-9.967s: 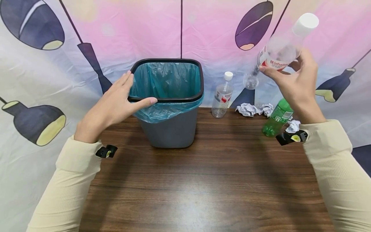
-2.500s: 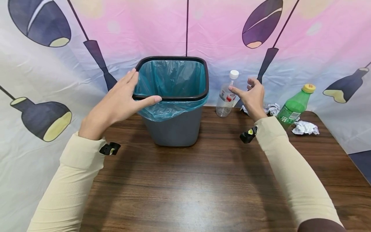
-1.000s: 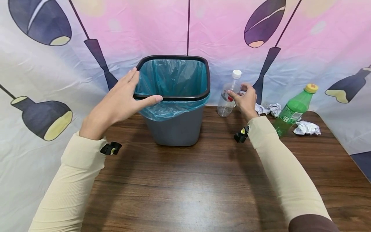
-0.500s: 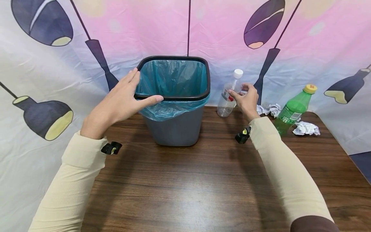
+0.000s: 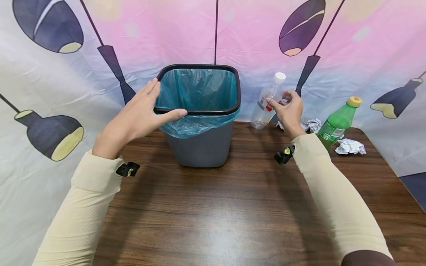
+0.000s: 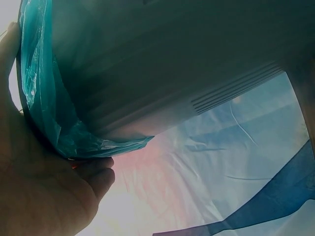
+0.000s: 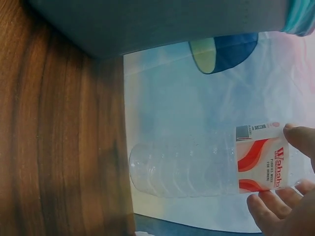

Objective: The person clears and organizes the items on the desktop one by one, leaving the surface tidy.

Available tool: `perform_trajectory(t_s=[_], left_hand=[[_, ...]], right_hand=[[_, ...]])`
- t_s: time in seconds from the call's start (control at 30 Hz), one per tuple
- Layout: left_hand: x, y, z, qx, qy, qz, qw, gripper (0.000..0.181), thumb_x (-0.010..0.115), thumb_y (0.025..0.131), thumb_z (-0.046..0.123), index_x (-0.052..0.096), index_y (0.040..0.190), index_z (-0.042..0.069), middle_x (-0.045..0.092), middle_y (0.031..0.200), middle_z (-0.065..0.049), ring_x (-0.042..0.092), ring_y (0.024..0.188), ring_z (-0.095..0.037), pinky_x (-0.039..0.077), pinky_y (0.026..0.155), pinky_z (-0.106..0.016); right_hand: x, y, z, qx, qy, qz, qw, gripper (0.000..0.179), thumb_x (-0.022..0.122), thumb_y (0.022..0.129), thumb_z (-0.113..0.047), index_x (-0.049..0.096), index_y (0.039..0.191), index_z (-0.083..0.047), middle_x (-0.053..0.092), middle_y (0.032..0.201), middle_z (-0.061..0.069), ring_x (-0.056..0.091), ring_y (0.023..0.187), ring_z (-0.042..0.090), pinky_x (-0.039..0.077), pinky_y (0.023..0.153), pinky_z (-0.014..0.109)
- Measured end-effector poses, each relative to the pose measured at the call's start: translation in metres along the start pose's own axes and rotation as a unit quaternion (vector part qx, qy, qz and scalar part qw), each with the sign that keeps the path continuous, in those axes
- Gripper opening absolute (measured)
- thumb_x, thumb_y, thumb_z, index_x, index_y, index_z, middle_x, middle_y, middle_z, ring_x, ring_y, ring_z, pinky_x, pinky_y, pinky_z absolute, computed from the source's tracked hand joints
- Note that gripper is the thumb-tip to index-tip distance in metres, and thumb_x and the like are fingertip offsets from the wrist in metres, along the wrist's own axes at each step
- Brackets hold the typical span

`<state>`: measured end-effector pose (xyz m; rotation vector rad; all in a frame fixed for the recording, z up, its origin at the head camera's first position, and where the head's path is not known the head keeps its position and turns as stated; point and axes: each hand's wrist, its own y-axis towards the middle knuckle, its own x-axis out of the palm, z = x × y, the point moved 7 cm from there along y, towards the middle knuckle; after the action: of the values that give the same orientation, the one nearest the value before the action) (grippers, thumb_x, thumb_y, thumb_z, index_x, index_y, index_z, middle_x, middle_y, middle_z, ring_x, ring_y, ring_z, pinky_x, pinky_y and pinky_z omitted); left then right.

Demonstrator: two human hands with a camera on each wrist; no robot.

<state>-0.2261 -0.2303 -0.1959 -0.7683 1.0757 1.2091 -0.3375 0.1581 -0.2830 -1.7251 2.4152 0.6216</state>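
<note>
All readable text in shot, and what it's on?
"Wahaha": red-and-white label of the clear bottle.
"PURIFIED WATER FOR DRINKING": same label, small print.
Print at the label's grey-white end: too small to read.
Label on the green bottle: pale characters and a barcode, not legible.
Yellow cap: red marks, too small.

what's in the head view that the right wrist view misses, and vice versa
Only the head view: the left hand at the rim of the grey bin, the green bottle, and the white cap on the clear bottle.
Only the right wrist view: readable "Wahaha" lettering on the clear bottle's label.
Both: the right hand gripping the clear bottle, the bin, its teal liner and the wooden table.
</note>
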Motion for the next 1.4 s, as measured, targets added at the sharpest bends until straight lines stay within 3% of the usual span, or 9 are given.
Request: perform_trajectory(t_s=[0.23, 0.63, 0.9, 1.17, 1.4], left_hand=[[-0.001, 0.0, -0.001, -0.001, 0.001, 0.002, 1.0, 0.114, 0.046, 0.089, 0.08, -0.002, 0.162, 0.007, -0.01, 0.168, -0.003, -0.009, 0.155, -0.026, 0.003, 0.122, -0.057], [-0.001, -0.002, -0.002, -0.006, -0.001, -0.001, 1.0, 0.114, 0.046, 0.089, 0.081, -0.002, 0.162, 0.008, -0.011, 0.168, -0.003, -0.009, 0.155, -0.025, 0.003, 0.122, -0.058], [0.0, -0.001, -0.001, -0.004, -0.002, 0.002, 1.0, 0.114, 0.046, 0.088, 0.081, -0.002, 0.162, 0.008, -0.01, 0.168, -0.002, -0.009, 0.155, -0.024, 0.003, 0.122, -0.057], [-0.001, 0.0, -0.001, -0.004, 0.002, 0.002, 1.0, 0.114, 0.047, 0.088, 0.081, -0.002, 0.162, 0.008, -0.01, 0.168, -0.002, -0.009, 0.155, -0.024, 0.002, 0.122, -0.057], [0.0, -0.001, -0.001, -0.008, -0.003, -0.002, 1.0, 0.115, 0.047, 0.088, 0.081, -0.003, 0.162, 0.008, -0.01, 0.168, -0.003, -0.01, 0.155, -0.024, 0.002, 0.123, -0.056]], right_hand=[[-0.01, -0.001, -0.013, -0.008, 0.009, 0.014, 0.9998, 0.067, 0.081, 0.087, -0.03, 0.052, 0.14, -0.002, 0.056, 0.137, 0.016, 0.062, 0.119, 0.026, 0.052, 0.099, 0.031], [-0.021, -0.005, -0.037, -0.03, 0.072, 0.032, 0.9964, 0.064, 0.084, 0.084, -0.027, 0.055, 0.137, -0.005, 0.056, 0.135, 0.011, 0.064, 0.117, 0.023, 0.054, 0.096, 0.029], [-0.027, -0.008, -0.057, -0.05, 0.143, 0.042, 0.9876, 0.06, 0.087, 0.081, -0.016, 0.057, 0.131, -0.004, 0.056, 0.123, 0.006, 0.065, 0.114, 0.024, 0.055, 0.094, 0.03], [-0.031, -0.013, -0.076, -0.09, 0.17, 0.055, 0.9797, 0.059, 0.088, 0.079, -0.014, 0.058, 0.129, -0.006, 0.057, 0.122, 0.004, 0.064, 0.112, 0.023, 0.056, 0.092, 0.029], [-0.035, -0.016, -0.091, -0.142, 0.214, 0.067, 0.9642, 0.056, 0.089, 0.076, -0.008, 0.059, 0.124, -0.004, 0.059, 0.119, 0.007, 0.065, 0.111, 0.025, 0.055, 0.095, 0.031]])
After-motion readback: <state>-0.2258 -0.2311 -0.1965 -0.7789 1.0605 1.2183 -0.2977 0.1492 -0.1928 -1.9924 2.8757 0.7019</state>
